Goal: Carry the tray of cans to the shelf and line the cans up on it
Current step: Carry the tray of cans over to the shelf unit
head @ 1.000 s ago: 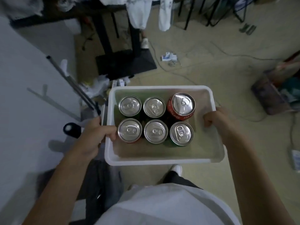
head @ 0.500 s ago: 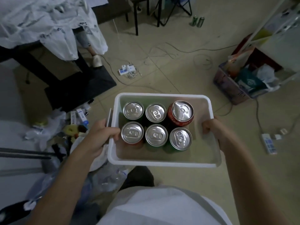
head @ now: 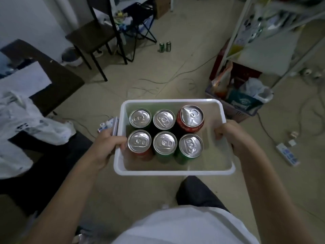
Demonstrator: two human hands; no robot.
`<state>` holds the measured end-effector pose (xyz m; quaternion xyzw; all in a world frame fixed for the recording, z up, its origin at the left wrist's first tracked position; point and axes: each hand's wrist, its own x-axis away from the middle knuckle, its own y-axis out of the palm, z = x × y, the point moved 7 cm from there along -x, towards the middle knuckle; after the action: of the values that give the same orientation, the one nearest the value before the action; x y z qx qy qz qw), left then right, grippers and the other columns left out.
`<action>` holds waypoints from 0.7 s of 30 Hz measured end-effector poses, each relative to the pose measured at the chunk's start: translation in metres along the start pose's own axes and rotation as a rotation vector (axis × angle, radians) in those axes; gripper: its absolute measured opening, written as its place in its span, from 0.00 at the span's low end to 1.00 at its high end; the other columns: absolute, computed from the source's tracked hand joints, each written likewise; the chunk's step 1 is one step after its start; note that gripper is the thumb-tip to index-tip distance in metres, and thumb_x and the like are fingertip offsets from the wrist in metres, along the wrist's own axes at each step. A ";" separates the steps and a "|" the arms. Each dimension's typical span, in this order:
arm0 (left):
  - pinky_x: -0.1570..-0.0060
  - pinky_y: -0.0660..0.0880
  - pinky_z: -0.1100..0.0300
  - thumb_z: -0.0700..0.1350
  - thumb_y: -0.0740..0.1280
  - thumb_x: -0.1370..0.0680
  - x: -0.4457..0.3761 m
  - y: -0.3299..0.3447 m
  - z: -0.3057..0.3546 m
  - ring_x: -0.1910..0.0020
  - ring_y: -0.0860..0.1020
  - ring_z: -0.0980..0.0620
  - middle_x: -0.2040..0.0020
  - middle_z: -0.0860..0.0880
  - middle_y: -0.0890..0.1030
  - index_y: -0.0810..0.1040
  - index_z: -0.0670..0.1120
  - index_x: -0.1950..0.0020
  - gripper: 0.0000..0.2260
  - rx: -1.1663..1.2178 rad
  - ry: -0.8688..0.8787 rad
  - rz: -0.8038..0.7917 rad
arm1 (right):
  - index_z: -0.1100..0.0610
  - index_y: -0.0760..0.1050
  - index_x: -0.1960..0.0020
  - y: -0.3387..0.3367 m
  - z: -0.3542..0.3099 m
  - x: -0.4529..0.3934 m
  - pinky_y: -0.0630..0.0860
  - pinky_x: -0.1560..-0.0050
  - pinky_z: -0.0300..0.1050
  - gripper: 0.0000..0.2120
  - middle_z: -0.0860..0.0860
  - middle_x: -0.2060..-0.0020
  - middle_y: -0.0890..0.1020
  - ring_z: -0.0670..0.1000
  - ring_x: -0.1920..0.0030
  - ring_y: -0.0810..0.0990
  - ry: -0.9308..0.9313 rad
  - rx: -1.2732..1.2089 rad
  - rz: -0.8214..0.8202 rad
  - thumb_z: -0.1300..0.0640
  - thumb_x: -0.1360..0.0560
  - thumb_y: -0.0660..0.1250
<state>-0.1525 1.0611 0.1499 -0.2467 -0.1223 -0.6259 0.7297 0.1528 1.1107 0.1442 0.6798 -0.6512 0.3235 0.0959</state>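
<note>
I hold a white plastic tray [head: 174,171] level in front of my body. My left hand [head: 107,147] grips its left rim and my right hand [head: 232,136] grips its right rim. Several upright cans stand inside in two rows, seen from above: a taller red can [head: 191,117] at the back right, silver-topped green and red cans [head: 165,143] around it. A white metal shelf [head: 263,37] rises at the upper right, ahead of me.
A crate of bags and packets [head: 242,95] sits at the shelf's foot. Cables and a power strip [head: 287,154] lie on the floor to the right. Two green cans [head: 165,46] stand far ahead by a dark chair [head: 93,37]. A dark table with white cloth [head: 26,106] is left.
I have turned to the right with the tray; the table and cloth slid left, and the shelf and crate came further into view. My grip on the tray is unchanged.
</note>
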 end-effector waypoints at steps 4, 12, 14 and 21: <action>0.82 0.65 0.74 0.33 0.59 0.48 -0.079 0.014 0.052 0.85 0.70 0.57 0.85 0.51 0.71 0.71 0.42 0.76 0.06 0.026 0.012 -0.002 | 0.64 0.71 0.64 -0.017 -0.050 -0.073 0.64 0.65 0.42 0.16 0.60 0.67 0.72 0.57 0.63 0.71 -0.011 -0.020 0.003 0.65 0.50 0.56; 0.82 0.64 0.73 0.33 0.59 0.48 -0.233 0.032 0.151 0.86 0.69 0.56 0.86 0.50 0.70 0.70 0.41 0.80 0.04 0.017 0.055 0.018 | 0.61 0.71 0.69 -0.049 -0.159 -0.222 0.66 0.70 0.39 0.10 0.56 0.73 0.72 0.55 0.70 0.71 -0.013 0.013 0.029 0.64 0.49 0.55; 0.79 0.66 0.70 0.33 0.60 0.49 -0.275 0.034 0.172 0.82 0.71 0.54 0.83 0.50 0.71 0.71 0.41 0.78 0.05 0.004 0.038 0.006 | 0.59 0.72 0.72 -0.056 -0.181 -0.265 0.67 0.68 0.40 0.07 0.55 0.77 0.74 0.55 0.70 0.71 0.013 0.019 0.045 0.64 0.48 0.57; 0.80 0.64 0.71 0.33 0.60 0.49 -0.423 0.045 0.253 0.82 0.70 0.56 0.83 0.52 0.71 0.71 0.43 0.77 0.06 -0.022 0.043 -0.048 | 0.70 0.66 0.67 -0.067 -0.256 -0.393 0.69 0.63 0.46 0.05 0.56 0.70 0.75 0.56 0.67 0.71 0.050 -0.065 0.094 0.68 0.41 0.58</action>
<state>-0.1549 1.5564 0.1491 -0.2380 -0.1055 -0.6496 0.7143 0.1586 1.5850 0.1396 0.6367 -0.6900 0.3230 0.1189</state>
